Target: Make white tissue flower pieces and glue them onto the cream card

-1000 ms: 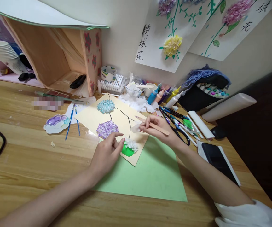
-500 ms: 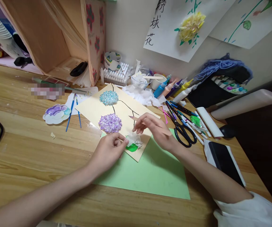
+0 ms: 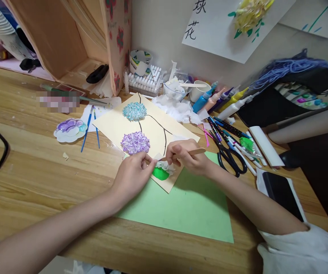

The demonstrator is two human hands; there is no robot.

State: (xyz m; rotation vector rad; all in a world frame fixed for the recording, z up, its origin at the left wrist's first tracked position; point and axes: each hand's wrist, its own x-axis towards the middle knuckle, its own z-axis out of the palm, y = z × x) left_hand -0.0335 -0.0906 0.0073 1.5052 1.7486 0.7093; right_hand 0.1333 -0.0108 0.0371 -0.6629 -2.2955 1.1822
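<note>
A cream sheet (image 3: 115,125) bears a blue textured flower (image 3: 134,111), a purple one (image 3: 135,143) and drawn black stems. Near its lower corner lies a bright green patch (image 3: 160,174), its upper part covered by crumpled white tissue paper (image 3: 168,167). My left hand (image 3: 133,173) rests at the sheet's left edge, thumb and forefinger closed on a small white tissue piece (image 3: 158,156). Gripped in my right hand (image 3: 186,156) is a slim wooden stick (image 3: 195,151), its end pointing toward that piece. Whether the stick's tip touches the tissue I cannot tell.
Under the cream sheet lies green paper (image 3: 198,213). Black scissors (image 3: 232,160), pens and a phone (image 3: 282,196) are to the right. Paint bottles (image 3: 203,99) and a tissue pile (image 3: 173,108) stand behind. A palette (image 3: 69,130) and brushes (image 3: 87,129) lie left.
My right hand has come down and turned, bringing the wooden stick's end from above the sheet to my left fingertips. A tissue piece now shows there. The view has shifted slightly.
</note>
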